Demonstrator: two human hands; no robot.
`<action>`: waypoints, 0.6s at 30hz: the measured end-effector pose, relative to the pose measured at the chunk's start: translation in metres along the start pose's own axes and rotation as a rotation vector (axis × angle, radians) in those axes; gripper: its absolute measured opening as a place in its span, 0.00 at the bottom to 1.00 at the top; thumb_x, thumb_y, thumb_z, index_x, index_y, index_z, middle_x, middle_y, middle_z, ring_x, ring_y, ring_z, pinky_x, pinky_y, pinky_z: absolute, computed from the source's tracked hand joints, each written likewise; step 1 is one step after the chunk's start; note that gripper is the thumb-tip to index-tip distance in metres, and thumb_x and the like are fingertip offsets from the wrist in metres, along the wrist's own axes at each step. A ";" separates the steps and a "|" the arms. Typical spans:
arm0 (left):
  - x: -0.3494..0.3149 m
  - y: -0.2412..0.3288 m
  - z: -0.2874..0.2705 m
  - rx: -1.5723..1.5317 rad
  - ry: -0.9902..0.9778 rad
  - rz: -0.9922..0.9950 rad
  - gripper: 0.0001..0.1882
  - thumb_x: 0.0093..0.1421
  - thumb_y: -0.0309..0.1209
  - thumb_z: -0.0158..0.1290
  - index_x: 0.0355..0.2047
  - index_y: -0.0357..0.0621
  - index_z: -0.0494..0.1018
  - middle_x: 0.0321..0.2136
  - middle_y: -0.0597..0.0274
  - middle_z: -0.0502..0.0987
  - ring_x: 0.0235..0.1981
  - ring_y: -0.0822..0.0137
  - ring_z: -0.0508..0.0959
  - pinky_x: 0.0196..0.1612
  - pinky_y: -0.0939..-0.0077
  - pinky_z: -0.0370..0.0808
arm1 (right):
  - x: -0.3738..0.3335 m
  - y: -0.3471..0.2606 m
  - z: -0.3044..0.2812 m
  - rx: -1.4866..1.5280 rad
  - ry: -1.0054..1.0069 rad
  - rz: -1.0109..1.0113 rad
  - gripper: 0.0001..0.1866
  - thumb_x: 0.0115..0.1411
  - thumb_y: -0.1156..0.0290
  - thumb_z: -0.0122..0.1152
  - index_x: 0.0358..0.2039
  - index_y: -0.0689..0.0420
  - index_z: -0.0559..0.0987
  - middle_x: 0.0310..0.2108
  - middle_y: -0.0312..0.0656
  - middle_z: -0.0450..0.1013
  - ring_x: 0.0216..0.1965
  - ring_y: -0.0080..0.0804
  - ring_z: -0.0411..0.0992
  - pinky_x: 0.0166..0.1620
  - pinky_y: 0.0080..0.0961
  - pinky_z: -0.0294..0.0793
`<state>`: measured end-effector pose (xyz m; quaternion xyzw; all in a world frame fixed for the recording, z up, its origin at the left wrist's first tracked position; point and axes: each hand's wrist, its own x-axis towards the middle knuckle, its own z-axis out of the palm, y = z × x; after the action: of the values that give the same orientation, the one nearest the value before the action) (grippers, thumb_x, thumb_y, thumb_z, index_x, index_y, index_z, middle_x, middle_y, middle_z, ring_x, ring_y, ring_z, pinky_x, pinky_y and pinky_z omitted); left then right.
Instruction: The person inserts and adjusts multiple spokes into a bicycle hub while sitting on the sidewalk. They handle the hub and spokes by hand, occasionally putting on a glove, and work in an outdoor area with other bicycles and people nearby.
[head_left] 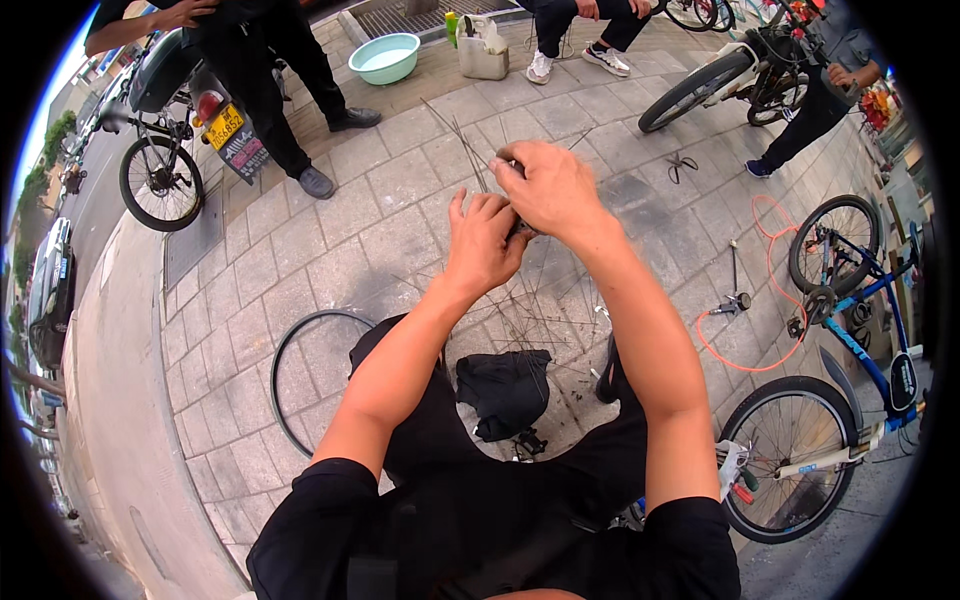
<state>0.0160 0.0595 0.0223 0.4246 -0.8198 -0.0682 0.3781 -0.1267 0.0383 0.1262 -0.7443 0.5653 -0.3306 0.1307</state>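
Grey paving (340, 245), roomy beside left hand (482, 240)

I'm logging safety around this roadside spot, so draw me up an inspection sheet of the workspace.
Surface: grey paving, dark-stained in patches.
Job's things: dark part, mostly hidden by the fingers; thin metal spokes spread around it.
Clutter: black cloth between the legs; black ring to the left.
Hands: left hand and right hand close together, both on the dark part.
Cables: orange hose looping at right; power cables, nothing seen.
Surroundings: blue bicycle at right; pale green basin ahead; bystanders nearby.
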 end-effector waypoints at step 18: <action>0.006 -0.004 0.002 -0.031 0.057 -0.073 0.14 0.50 0.36 0.69 0.32 0.42 0.80 0.36 0.60 0.78 0.47 0.51 0.75 0.60 0.52 0.63 | 0.008 0.050 -0.033 0.454 -0.177 0.051 0.18 0.71 0.57 0.58 0.34 0.60 0.80 0.25 0.31 0.73 0.24 0.18 0.67 0.30 0.23 0.70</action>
<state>0.0150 0.0525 0.0222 0.4501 -0.7915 -0.0826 0.4051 -0.1847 0.0207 0.1254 -0.7073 0.4815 -0.3795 0.3520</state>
